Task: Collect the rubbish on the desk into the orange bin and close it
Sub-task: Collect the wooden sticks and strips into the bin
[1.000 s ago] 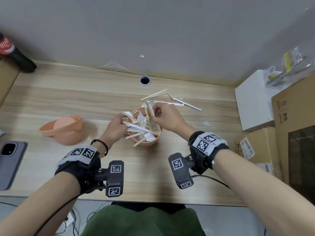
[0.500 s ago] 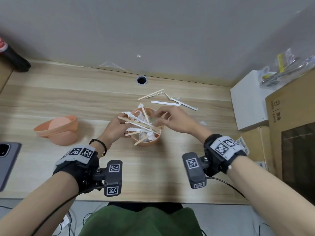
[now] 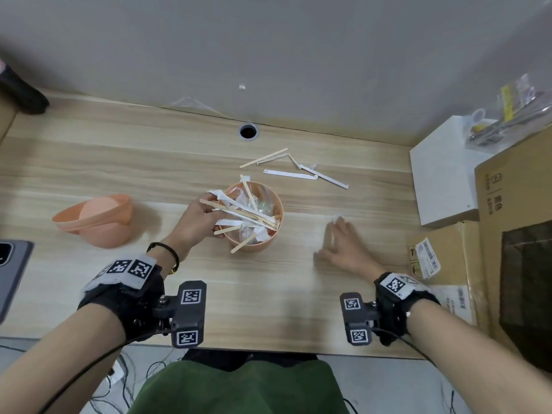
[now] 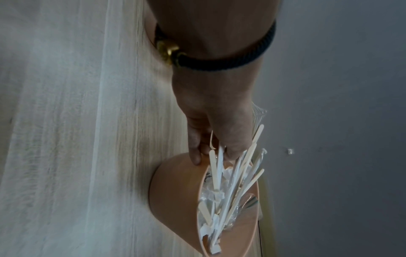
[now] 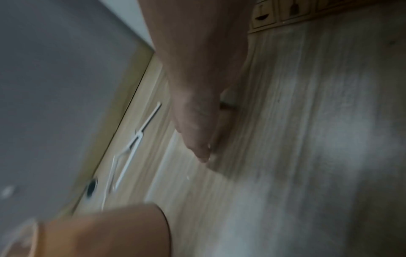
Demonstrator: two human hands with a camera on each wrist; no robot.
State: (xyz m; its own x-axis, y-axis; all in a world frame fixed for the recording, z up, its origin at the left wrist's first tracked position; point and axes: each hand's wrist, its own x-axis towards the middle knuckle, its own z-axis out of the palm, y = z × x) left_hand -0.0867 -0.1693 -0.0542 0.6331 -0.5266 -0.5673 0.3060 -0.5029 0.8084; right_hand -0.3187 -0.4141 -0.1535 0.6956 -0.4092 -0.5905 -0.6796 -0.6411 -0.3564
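The orange bin stands mid-desk, stuffed with wooden sticks and white wrappers that poke over its rim. My left hand grips the bin's left rim; in the left wrist view the thumb lies on the bin's outer wall and the fingers curl over the edge among the sticks. My right hand hovers low over the desk to the right of the bin with straight, spread fingers and holds nothing; its fingertips are at a small white scrap. More sticks and wrappers lie behind the bin. The orange lid rests at the left.
A grey phone lies at the left edge and a dark bottle at the far left. A white box and cardboard boxes crowd the right side. A cable hole and clear film are near the wall.
My right hand has left the bin's top and swung right and down towards the small white scrap, now empty. The left hand still holds the bin's rim.
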